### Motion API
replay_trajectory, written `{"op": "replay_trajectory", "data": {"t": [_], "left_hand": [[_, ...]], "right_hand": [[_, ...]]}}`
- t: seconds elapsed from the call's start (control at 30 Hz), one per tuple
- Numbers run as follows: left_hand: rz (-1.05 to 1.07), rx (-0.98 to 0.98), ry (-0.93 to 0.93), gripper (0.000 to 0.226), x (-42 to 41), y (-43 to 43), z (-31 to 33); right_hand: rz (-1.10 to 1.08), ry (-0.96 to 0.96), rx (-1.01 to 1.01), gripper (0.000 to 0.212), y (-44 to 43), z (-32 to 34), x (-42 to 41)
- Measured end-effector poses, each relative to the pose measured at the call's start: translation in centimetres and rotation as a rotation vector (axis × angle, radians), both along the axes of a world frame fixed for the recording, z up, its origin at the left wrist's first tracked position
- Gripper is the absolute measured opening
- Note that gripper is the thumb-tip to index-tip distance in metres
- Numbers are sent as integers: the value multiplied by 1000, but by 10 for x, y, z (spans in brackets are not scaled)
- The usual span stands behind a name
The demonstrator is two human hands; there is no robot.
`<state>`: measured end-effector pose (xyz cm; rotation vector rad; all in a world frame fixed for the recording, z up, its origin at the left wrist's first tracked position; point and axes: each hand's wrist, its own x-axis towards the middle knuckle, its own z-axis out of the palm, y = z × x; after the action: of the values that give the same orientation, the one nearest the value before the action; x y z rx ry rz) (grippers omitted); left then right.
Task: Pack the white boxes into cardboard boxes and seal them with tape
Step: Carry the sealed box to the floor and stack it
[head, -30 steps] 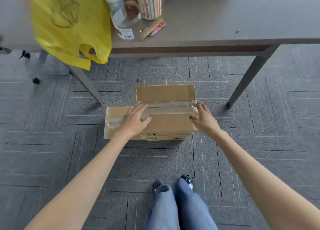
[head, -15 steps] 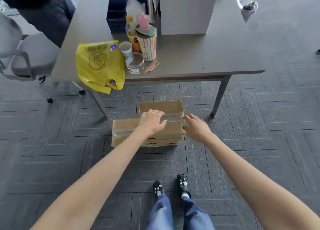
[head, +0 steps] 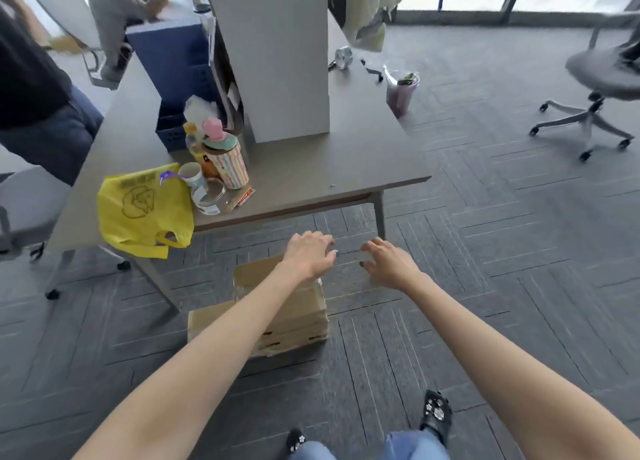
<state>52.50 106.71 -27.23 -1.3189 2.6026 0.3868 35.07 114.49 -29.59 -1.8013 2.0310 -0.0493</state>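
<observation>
A flat brown cardboard box [head: 298, 324] lies on the grey carpet below me, with clear tape across its top and one flap sticking out at the far side. My left hand [head: 310, 253] hovers above its far right corner, fingers spread, holding nothing. My right hand [head: 389, 264] is in the air to the right of the box, above the carpet, fingers apart and empty. My left forearm hides the middle of the box. No white boxes and no tape roll are visible.
A grey table [head: 311, 179] stands just beyond the box, its legs [head: 380, 217] close by. On it are a yellow bag [head: 142, 213], cups, bottles and a tall white panel [head: 277, 54]. An office chair [head: 602, 78] is far right; people sit at the left.
Both hands have lifted off the box and moved up and away from it. The view has risen and tilted up, so the box now sits lower and more of the room shows.
</observation>
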Motion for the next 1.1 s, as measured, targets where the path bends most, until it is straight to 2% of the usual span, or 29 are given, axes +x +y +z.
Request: {"op": "replay_trajectory", "data": {"t": [0.4, 0.6, 0.83, 1.1], "left_hand": [[54, -75, -4, 39, -229, -18, 9], [101, -73, 9, 36, -312, -44, 21], [163, -83, 15, 36, -389, -124, 23], [297, -90, 14, 39, -459, -267, 9]], "right_hand": [[33, 32, -50, 38, -14, 27, -229], [70, 30, -75, 38, -51, 43, -322], [135, 24, -126, 37, -148, 52, -406], [289, 81, -128, 35, -318, 48, -491]]}}
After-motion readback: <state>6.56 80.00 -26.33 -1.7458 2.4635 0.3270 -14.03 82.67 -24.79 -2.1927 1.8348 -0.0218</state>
